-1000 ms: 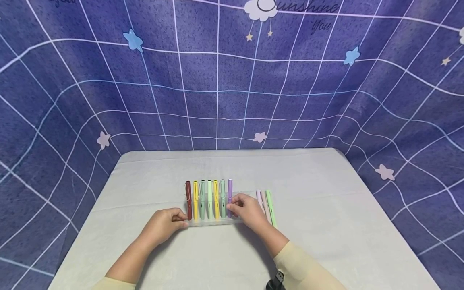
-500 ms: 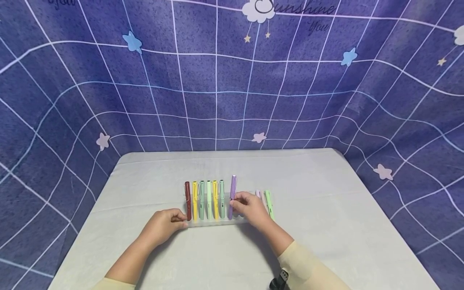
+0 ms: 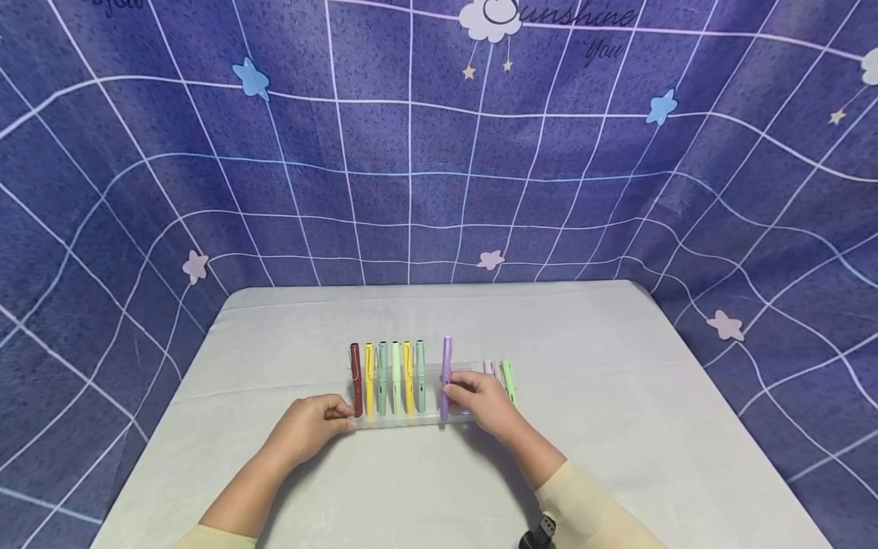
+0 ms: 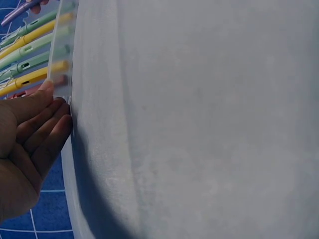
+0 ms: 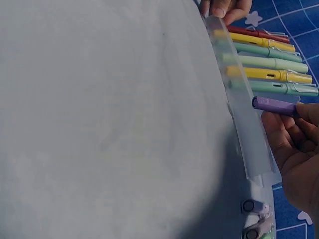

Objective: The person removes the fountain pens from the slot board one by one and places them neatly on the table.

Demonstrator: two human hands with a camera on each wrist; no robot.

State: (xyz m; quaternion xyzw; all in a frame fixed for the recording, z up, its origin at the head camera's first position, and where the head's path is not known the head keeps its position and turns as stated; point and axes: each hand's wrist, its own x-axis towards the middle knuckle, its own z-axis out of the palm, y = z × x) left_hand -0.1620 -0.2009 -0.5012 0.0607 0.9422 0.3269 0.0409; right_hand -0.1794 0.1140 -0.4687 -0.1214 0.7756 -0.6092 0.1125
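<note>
The left grip point(image 3: 312, 427) and right grip point(image 3: 482, 399) were bare, as were the forearms behind them. The left sleeve point(image 3: 218, 538) was plain pale cream, a short strip of it visible at the near edge. The right sleeve point(image 3: 593, 511), in the same cream, showed more cloth, smooth and loose. At its left side was a small black device point(image 3: 537, 535) with a greyish end, its details too small to read.

The cloth-covered table point(image 3: 652, 427) carries one translucent pen rack point(image 5: 249, 142). Directly on the table, just to the right of this rack, lie a lilac pen point(image 3: 488, 367), a pinkish pen point(image 3: 498, 370) and a light green pen point(image 3: 508, 380).
</note>
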